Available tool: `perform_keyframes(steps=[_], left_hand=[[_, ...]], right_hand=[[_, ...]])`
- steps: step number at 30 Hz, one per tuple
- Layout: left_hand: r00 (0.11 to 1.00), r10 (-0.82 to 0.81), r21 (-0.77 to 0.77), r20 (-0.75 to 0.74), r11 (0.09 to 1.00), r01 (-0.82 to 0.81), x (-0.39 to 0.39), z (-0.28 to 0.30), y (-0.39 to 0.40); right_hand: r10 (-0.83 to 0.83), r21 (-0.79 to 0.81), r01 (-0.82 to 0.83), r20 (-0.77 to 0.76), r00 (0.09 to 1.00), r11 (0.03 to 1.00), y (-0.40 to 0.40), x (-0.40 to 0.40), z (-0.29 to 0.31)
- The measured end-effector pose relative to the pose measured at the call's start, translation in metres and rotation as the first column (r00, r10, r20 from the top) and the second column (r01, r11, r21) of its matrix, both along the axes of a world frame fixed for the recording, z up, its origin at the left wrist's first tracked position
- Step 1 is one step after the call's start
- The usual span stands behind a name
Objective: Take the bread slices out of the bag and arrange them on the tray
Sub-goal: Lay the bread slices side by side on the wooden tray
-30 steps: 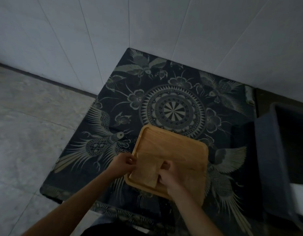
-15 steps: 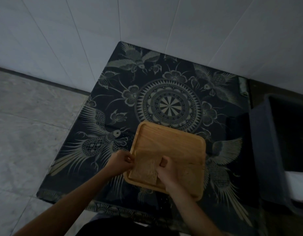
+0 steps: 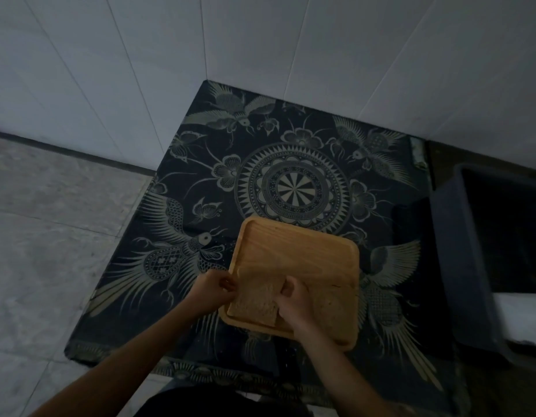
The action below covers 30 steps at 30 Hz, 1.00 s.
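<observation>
A square wooden tray (image 3: 303,251) lies on a dark patterned cloth. In its near left corner a bread slice (image 3: 254,302) rests flat. My left hand (image 3: 212,291) pinches that slice's left edge. On the slice's right edge sits my right hand (image 3: 294,305), fingers curled on it. A second bread slice (image 3: 336,302) lies in the near right part of the tray, to the right of my right hand. No bag is in view.
The dark cloth with bird and mandala print (image 3: 294,188) covers a small table set against a white tiled wall. A dark plastic bin (image 3: 459,251) stands at the table's right side. Grey floor tiles lie to the left.
The slice has settled lower, flat in the tray's near left corner. Both hands stay on its edges and have hardly moved.
</observation>
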<state>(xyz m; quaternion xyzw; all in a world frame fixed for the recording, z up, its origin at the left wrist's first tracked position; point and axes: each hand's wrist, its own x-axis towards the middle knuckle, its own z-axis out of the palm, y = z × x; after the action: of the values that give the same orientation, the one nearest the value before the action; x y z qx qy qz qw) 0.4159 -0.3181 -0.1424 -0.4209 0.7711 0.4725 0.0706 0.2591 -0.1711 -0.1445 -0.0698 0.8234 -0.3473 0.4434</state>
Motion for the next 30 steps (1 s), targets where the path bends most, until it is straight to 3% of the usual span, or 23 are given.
perform_keyframes(steps=[6, 13, 20, 26, 30], left_hand=[[0.996, -0.084, -0.033, 0.034, 0.996, 0.085, -0.004, 0.007, -0.003], [0.999, -0.034, -0.087, -0.017, 0.996, 0.032, -0.029, 0.03, -0.002], [0.992, 0.01, 0.069, -0.129, 0.998, -0.001, -0.072, 0.044, 0.03], [0.997, 0.015, 0.17, -0.078, 0.985, -0.001, -0.104, 0.034, 0.073], [0.992, 0.122, 0.255, -0.035, 0.961, -0.11, -0.116, 0.024, 0.095]], right_hand=[[-0.042, -0.05, 0.045, 0.047, 0.998, 0.998, 0.006, -0.009, 0.015], [-0.028, -0.131, 0.024, -0.029, 0.999, 0.991, 0.018, -0.042, 0.044], [-0.047, -0.106, 0.035, -0.115, 0.992, 0.994, 0.052, -0.096, 0.058], [-0.067, -0.068, 0.059, -0.119, 0.991, 0.996, 0.086, -0.129, 0.055], [-0.08, -0.031, 0.077, -0.114, 0.99, 0.997, 0.104, -0.137, 0.045]])
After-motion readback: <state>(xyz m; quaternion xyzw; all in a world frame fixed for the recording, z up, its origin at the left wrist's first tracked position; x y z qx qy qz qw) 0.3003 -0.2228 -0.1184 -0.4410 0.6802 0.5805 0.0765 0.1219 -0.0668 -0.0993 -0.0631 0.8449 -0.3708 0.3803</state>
